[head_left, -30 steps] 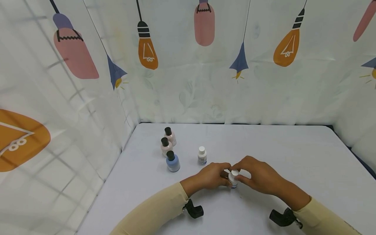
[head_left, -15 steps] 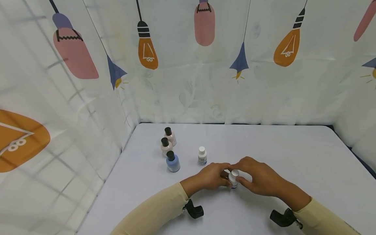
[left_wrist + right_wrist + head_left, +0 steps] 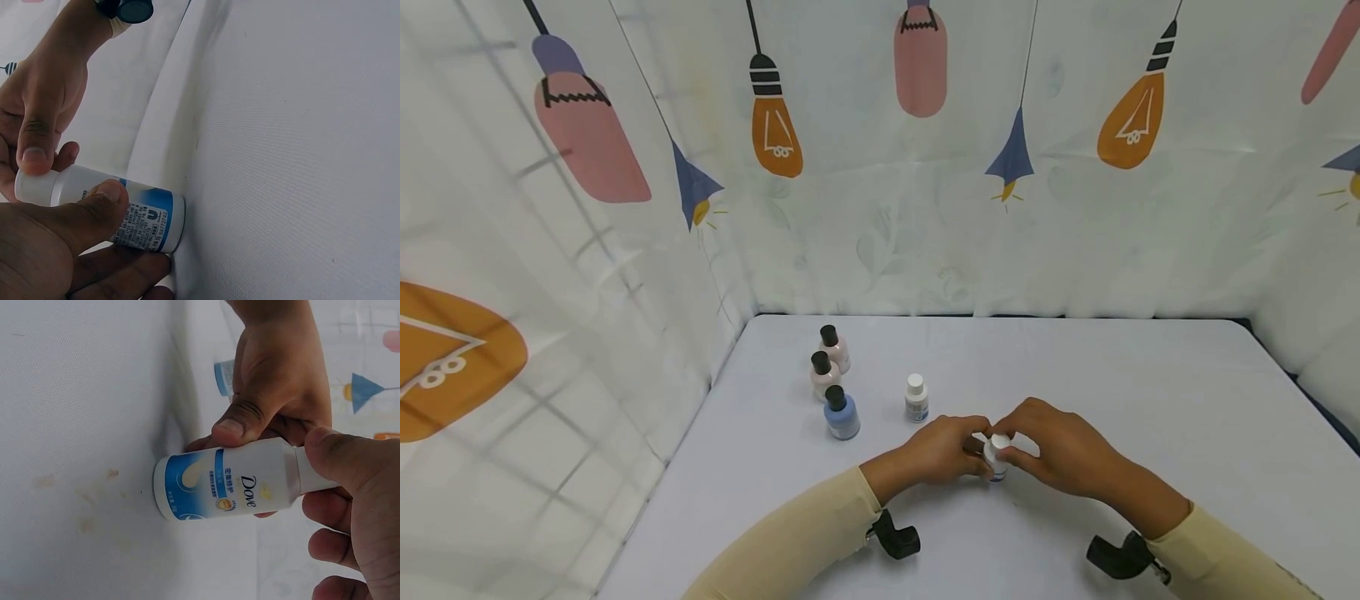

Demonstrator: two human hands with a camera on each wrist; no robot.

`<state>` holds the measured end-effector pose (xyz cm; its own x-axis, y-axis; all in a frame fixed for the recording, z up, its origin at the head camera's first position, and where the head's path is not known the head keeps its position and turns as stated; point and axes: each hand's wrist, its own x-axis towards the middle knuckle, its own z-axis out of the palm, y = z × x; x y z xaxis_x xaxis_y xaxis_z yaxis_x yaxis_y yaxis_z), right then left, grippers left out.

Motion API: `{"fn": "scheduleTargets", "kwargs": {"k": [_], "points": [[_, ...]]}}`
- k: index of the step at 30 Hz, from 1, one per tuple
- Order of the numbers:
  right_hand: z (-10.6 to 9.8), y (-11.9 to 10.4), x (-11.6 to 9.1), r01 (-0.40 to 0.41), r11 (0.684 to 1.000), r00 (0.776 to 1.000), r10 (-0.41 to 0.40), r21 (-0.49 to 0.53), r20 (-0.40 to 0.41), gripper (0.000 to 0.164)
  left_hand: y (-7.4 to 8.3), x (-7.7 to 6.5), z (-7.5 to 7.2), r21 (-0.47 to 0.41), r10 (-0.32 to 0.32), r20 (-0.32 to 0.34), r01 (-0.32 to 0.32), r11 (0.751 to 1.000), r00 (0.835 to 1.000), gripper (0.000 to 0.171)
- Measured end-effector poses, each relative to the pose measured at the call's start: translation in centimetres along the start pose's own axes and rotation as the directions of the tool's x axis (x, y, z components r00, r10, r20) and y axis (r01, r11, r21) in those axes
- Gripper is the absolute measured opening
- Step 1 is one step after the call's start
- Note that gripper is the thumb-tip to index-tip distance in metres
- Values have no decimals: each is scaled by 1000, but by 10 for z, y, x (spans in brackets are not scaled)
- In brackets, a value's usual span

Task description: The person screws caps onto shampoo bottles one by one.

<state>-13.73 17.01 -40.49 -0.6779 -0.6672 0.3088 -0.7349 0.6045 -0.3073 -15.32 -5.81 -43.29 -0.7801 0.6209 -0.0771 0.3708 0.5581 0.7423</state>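
A small white and blue Dove bottle stands upright on the table between my hands. My left hand grips its body from the left, the thumb lying across the label in the left wrist view. With thumb and fingers, my right hand pinches the white cap, which sits on the bottle's neck. Just beyond my left hand, a second white bottle with a white cap stands apart, untouched.
At the left stand a blue bottle and two pale pink bottles, all with black caps. The white table meets a printed cloth backdrop at its far edge. A black wrist mount hangs below each sleeve.
Half a second ago my right thumb and fingers were spread a little wider at the cap; now they close on it again. My left hand and the bottle keep their place.
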Motion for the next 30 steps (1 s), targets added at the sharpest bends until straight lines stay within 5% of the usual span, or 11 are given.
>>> {"fn": "scheduleTargets", "kwargs": {"k": [8,20,30], "points": [[3,-1,0,-73,997,997,73,5,-20,29,1,0,0,-8,-15,-1,15,1000,1000,38],[0,5,-2,106,994,994,-105,10,-14,33,3,0,0,5,-33,9,33,999,999,40],[1,-1,-1,-6,1000,1000,6,3,-8,27,2,0,1,-8,-20,-1,20,1000,1000,40]]}}
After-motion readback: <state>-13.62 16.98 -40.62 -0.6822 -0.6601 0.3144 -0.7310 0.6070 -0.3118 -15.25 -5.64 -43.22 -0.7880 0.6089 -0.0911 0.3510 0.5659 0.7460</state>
